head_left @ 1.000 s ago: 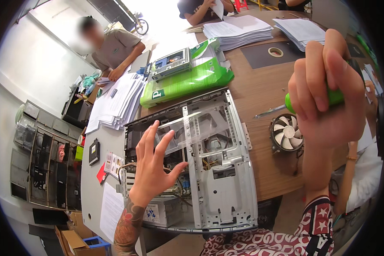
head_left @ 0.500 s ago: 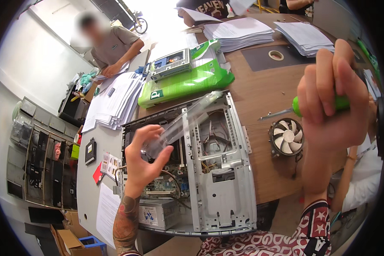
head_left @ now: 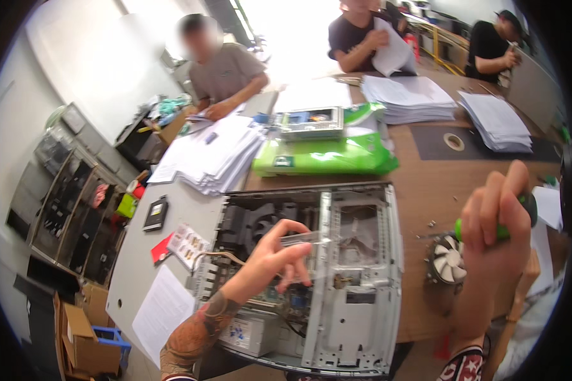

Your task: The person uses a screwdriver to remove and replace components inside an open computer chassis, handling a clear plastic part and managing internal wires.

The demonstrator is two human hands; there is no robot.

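The table [head_left: 422, 181] carries an open computer case [head_left: 362, 320] at its near edge. Paper stacks [head_left: 410, 108] lie toward its far edge.

The camera sits on the person's head and looks down, from near, at the open computer case [head_left: 359, 327].

A computer case [head_left: 356, 327] lies beneath the left hand [head_left: 274, 255], a cooling fan [head_left: 448, 260] left of the right hand [head_left: 497, 214]; beyond the left hand, a drive cage [head_left: 311, 131] rests on a package [head_left: 327, 160].
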